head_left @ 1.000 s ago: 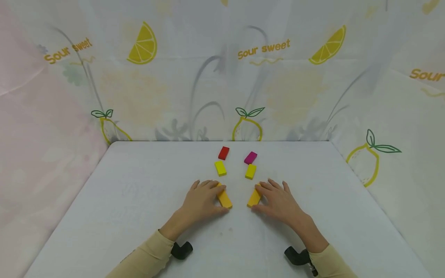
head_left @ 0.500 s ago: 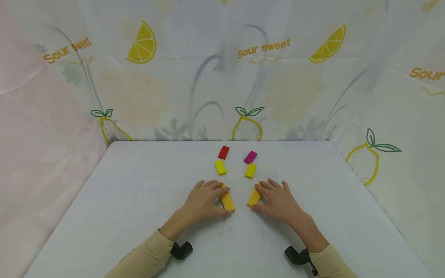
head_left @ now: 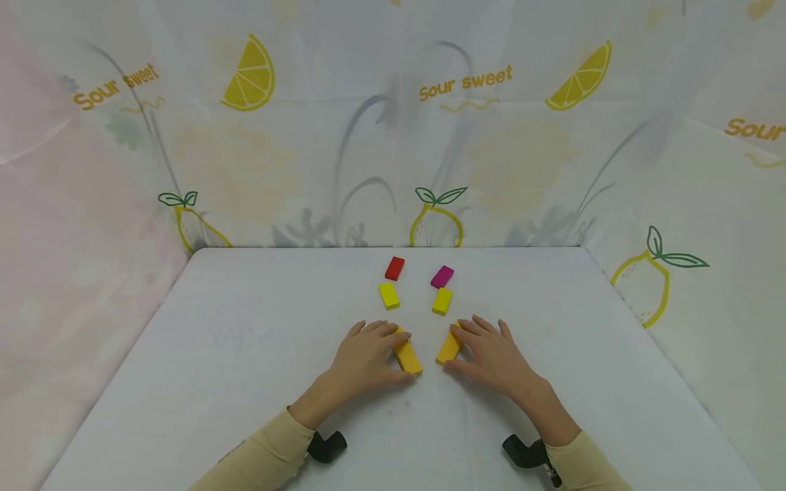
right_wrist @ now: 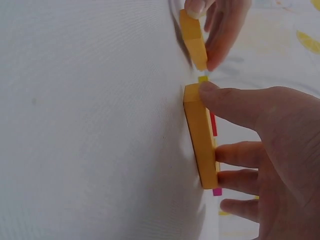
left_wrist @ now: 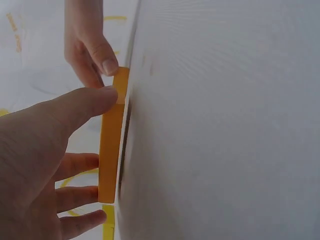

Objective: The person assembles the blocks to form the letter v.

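My left hand (head_left: 368,356) pinches an orange-yellow rectangular block (head_left: 408,354) lengthwise, thumb on its near end and fingertips toward its far end. In the left wrist view that block (left_wrist: 111,150) stands close over the white surface, a thin dark shadow along it. A matching orange-yellow block (head_left: 449,349) is pinched by my right hand (head_left: 494,354); the right wrist view shows the thumb at one end of this block (right_wrist: 199,140). Both blocks slant, their near ends angled toward each other with a narrow gap between them.
Beyond the hands lie two bright yellow blocks, a left one (head_left: 389,296) and a right one (head_left: 442,301). Farther back are a red block (head_left: 395,268) and a magenta block (head_left: 442,276). The white table (head_left: 245,307) ends at a lemon-printed cloth (head_left: 344,150).
My left hand has slid its orange-yellow block to the right and slightly nearer, narrowing the gap to the other one. My right hand and its block stay almost still.
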A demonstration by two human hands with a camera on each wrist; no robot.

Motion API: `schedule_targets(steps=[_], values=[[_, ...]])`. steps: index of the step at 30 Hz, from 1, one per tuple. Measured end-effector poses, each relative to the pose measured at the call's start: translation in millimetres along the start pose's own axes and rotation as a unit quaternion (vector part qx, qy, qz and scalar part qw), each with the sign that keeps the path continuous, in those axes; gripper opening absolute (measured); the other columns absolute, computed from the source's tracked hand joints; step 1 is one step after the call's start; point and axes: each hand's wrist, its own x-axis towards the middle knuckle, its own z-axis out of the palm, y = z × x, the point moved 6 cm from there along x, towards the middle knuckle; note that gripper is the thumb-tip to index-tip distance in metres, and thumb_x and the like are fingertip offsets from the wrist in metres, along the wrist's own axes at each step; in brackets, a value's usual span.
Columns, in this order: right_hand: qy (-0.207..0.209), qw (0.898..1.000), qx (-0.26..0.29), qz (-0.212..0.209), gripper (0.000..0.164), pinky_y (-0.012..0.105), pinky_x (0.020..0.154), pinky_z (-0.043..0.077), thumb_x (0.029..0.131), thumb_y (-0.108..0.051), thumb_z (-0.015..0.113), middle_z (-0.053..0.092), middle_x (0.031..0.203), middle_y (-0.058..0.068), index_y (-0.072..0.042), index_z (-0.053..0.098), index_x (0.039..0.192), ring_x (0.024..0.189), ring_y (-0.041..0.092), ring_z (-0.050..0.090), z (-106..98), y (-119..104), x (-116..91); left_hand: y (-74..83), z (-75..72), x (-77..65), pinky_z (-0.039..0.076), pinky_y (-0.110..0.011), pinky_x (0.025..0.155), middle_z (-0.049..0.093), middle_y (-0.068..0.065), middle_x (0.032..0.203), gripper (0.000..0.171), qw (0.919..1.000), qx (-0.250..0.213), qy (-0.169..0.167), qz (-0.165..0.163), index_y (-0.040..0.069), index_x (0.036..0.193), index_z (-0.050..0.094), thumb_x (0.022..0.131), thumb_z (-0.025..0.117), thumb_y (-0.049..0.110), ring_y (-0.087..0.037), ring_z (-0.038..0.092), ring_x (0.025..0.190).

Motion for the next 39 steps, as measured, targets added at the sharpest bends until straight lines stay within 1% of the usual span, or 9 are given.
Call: schedule_targets(steps=[5, 14, 19, 23, 28, 31, 34, 37, 39], values=[[0.003, 1.000, 0.001, 0.000, 0.072, 0.074, 0.111, 0.020, 0.083, -0.057, 0.071, 0.056, 0.145, 0.010, -0.015, 0.058, 0.139, 0.142, 0.039, 0.041, -0.5, -0.4, 0.6, 1.3, 0.7, -1.7, 0.030, -0.059, 0.116, 0.061, 0.000, 0.138, 0.066, 0.9999, -0.005, -0.006, -0.012, 0.026, 0.132, 0.064, 0.079, 0.069, 0.066, -0.027, 0.050, 0.136], [0.003, 1.000, 0.009, 0.000, 0.069, 0.075, 0.110, 0.020, 0.083, -0.053, 0.073, 0.056, 0.145, 0.011, -0.014, 0.058, 0.138, 0.141, 0.039, 0.043, -2.0, -0.4, 1.1, 1.4, 0.9, -1.4, 0.033, -0.059, 0.114, 0.061, 0.000, 0.137, 0.066, 0.9997, -0.017, -0.004, -0.017, 0.025, 0.133, 0.062, 0.079, 0.071, 0.063, -0.026, 0.051, 0.134], [0.007, 1.000, 0.016, -0.002, 0.066, 0.074, 0.110, 0.021, 0.083, -0.051, 0.074, 0.057, 0.144, 0.012, -0.013, 0.058, 0.135, 0.140, 0.039, 0.044, -2.3, -0.2, 0.7, 1.2, 2.2, -1.6, 0.036, -0.056, 0.112, 0.062, 0.003, 0.133, 0.065, 0.9989, -0.036, -0.004, -0.028, 0.023, 0.128, 0.060, 0.077, 0.074, 0.061, -0.021, 0.054, 0.128], [0.007, 1.000, 0.019, 0.002, 0.065, 0.074, 0.110, 0.022, 0.082, -0.049, 0.076, 0.058, 0.143, 0.013, -0.011, 0.060, 0.132, 0.140, 0.039, 0.045, -3.5, -0.4, 0.0, 2.1, 2.3, -1.7, 0.036, -0.055, 0.113, 0.063, 0.003, 0.130, 0.064, 0.9985, -0.043, -0.008, -0.034, 0.022, 0.125, 0.060, 0.077, 0.075, 0.060, -0.022, 0.054, 0.128], [0.001, 0.999, 0.033, 0.010, 0.061, 0.074, 0.111, 0.020, 0.082, -0.048, 0.076, 0.058, 0.142, 0.013, -0.012, 0.060, 0.128, 0.140, 0.038, 0.044, -3.5, 0.1, 0.2, 3.8, 0.9, -1.9, 0.035, -0.058, 0.113, 0.064, 0.003, 0.130, 0.064, 0.9984, -0.044, -0.008, -0.035, 0.022, 0.125, 0.061, 0.076, 0.075, 0.060, -0.025, 0.053, 0.131], [0.005, 0.999, 0.037, 0.004, 0.060, 0.075, 0.110, 0.021, 0.080, -0.048, 0.078, 0.057, 0.143, 0.013, -0.013, 0.061, 0.126, 0.140, 0.039, 0.044, -3.9, -0.6, 0.3, 3.6, 1.9, -2.6, 0.031, -0.061, 0.114, 0.063, 0.003, 0.132, 0.064, 0.9981, -0.046, -0.011, -0.039, 0.022, 0.126, 0.060, 0.076, 0.075, 0.060, -0.025, 0.053, 0.132], [0.013, 0.999, 0.028, -0.008, 0.060, 0.075, 0.109, 0.023, 0.079, -0.052, 0.078, 0.055, 0.145, 0.013, -0.015, 0.061, 0.124, 0.140, 0.039, 0.044, -4.2, -2.0, 0.4, 2.5, 2.9, -3.5, 0.028, -0.063, 0.115, 0.063, 0.003, 0.134, 0.065, 0.9976, -0.049, -0.014, -0.046, 0.022, 0.128, 0.060, 0.076, 0.075, 0.060, -0.025, 0.052, 0.133], [0.023, 0.999, 0.017, -0.017, 0.061, 0.075, 0.108, 0.025, 0.077, -0.053, 0.078, 0.057, 0.143, 0.011, -0.016, 0.061, 0.123, 0.139, 0.038, 0.046, -3.9, -2.7, 0.3, 2.2, 2.2, -4.3, 0.028, -0.064, 0.114, 0.062, 0.002, 0.134, 0.066, 0.9977, -0.048, -0.014, -0.046, 0.022, 0.128, 0.060, 0.077, 0.075, 0.060, -0.025, 0.053, 0.132], [0.026, 0.999, 0.015, -0.016, 0.061, 0.074, 0.108, 0.026, 0.077, -0.053, 0.078, 0.059, 0.140, 0.010, -0.016, 0.062, 0.123, 0.138, 0.038, 0.047, -2.7, -2.6, 0.3, 2.3, 1.8, -4.8, 0.031, -0.063, 0.113, 0.063, 0.002, 0.134, 0.066, 0.9980, -0.044, -0.013, -0.042, 0.022, 0.128, 0.060, 0.077, 0.075, 0.061, -0.025, 0.054, 0.130]])
